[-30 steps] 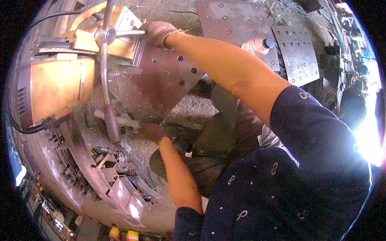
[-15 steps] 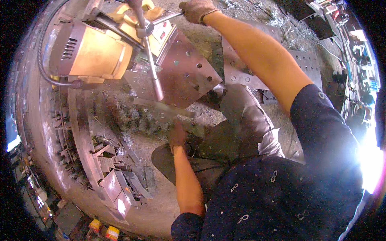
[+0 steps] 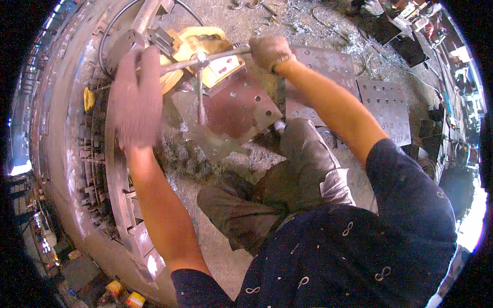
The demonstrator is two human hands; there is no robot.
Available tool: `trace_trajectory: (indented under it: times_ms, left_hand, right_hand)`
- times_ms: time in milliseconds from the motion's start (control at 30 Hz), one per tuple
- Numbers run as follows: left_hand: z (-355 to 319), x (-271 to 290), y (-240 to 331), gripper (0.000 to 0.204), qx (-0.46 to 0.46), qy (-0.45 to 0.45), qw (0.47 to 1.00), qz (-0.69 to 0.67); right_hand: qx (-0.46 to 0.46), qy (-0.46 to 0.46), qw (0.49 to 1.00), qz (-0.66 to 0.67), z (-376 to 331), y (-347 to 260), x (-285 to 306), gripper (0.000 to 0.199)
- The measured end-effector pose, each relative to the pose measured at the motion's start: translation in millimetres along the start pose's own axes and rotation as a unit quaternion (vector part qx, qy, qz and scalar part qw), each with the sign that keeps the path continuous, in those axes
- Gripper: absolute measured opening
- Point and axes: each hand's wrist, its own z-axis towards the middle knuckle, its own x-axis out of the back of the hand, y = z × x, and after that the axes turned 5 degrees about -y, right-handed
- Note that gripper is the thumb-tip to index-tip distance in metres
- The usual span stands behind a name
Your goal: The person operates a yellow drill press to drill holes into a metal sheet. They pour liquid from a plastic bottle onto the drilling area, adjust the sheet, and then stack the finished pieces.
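Note:
A yellow magnetic drill (image 3: 205,35) stands on a steel plate (image 3: 239,110) with round holes. Its feed handle (image 3: 200,98) has several metal spokes around a hub. My gloved right hand (image 3: 270,52) is closed round the end of the right-hand spoke. My gloved left hand (image 3: 137,102) is raised in front of the drill's motor, fingers stretched out and slightly blurred. It hides much of the motor and the left spoke's end; whether it touches them I cannot tell.
More drilled plates (image 3: 382,97) lie on the floor to the right. Metal shavings (image 3: 177,154) are scattered below the drill. A long steel beam (image 3: 115,190) runs down the left side, with cut metal pieces by it. A black cable (image 3: 110,23) loops at upper left.
My left hand has risen from near my knee to the drill's motor. The right hand remains on the feed handle, whose spokes have turned. The view has shifted, showing more floor beyond the drill.

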Motion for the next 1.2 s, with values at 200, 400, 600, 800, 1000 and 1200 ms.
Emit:
trace_trajectory:
  times_ms: [200,400,600,800,1000,1200]
  left_hand:
    - [44.8,-8.1,-57.2,0.065,0.040,-0.003,0.986,0.163]
    - [5.2,-3.5,-47.0,0.057,0.075,0.078,0.968,0.226]
    - [-14.0,-72.4,-24.1,0.046,0.037,0.167,0.969,0.179]
    - [28.6,-25.9,-118.0,0.035,-0.037,0.091,0.921,0.378]
    - [33.9,-16.3,-128.9,0.043,-0.031,0.074,0.927,0.367]
    - [17.0,-70.2,-98.2,0.028,0.047,0.099,0.933,0.344]
  right_hand:
    - [0.040,0.061,0.994,0.077,-62.1,-17.7,-24.1,0.023]
    - [0.115,0.062,0.991,0.006,-10.0,-3.2,2.4,0.025]
    - [0.094,0.142,0.972,-0.162,76.3,61.2,46.5,0.021]
    - [0.091,0.152,0.984,-0.030,8.9,-13.3,19.3,0.017]
    - [0.077,0.119,0.990,-0.003,-2.6,-35.7,14.9,0.019]
    - [0.102,0.166,0.975,-0.104,87.5,37.6,46.2,0.019]
